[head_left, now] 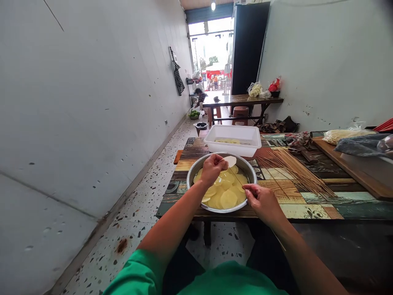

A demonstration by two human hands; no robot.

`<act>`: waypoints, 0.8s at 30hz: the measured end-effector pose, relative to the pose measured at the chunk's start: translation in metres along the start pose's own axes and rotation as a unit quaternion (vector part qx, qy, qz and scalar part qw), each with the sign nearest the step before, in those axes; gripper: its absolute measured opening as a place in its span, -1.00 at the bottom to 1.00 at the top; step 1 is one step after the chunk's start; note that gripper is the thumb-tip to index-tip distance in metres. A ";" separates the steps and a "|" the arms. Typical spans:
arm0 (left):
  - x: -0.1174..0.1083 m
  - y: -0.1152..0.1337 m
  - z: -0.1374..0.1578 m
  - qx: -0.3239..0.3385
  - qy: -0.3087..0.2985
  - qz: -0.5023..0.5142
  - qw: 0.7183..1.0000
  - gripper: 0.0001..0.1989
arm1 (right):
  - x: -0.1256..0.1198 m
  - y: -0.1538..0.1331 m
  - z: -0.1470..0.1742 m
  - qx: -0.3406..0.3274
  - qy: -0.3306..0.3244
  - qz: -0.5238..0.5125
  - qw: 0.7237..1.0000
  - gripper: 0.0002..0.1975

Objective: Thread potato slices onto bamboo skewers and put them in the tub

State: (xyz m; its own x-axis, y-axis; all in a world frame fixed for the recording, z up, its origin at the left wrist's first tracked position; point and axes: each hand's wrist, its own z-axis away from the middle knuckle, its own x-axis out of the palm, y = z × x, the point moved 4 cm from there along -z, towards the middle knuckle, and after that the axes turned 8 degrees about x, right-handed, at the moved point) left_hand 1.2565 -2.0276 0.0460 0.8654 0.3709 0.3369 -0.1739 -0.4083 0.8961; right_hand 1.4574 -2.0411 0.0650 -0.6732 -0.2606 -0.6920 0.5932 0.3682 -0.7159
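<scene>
Over a round metal basin (190,192), my left hand (212,169) pinches a thin pale potato slice (230,161) by its edge. My right hand (259,200) is closed on a thin wooden skewer (237,178), whose far end reaches up to the slice. Whether the tip has pierced the slice I cannot make out. The skewer's other end runs back beneath my right wrist. Many round yellow potato slices (229,198) lie in liquid inside the basin. A loose bundle of bamboo skewers (302,174) rests on the table to the right of my right hand.
Behind the basin stands a white plastic tub (233,146) with some slices in it. A wooden board (346,164), a crumpled cloth (297,140) and a bag of pale strips (346,134) lie right. Farther off are another table (242,99) and a crouching person (200,96).
</scene>
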 end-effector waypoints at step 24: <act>0.003 -0.002 0.001 -0.096 0.011 0.084 0.992 -0.60 | -0.009 0.009 0.000 -0.009 -0.010 -0.091 0.996 -0.60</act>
State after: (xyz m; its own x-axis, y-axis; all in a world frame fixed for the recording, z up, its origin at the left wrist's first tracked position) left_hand 1.2605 -2.0266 0.0450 0.8064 0.3311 0.4901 -0.4026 -0.2998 0.8649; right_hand 1.4688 -2.0356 0.0650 -0.7601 -0.3419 -0.5526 0.4539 0.3291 -0.8280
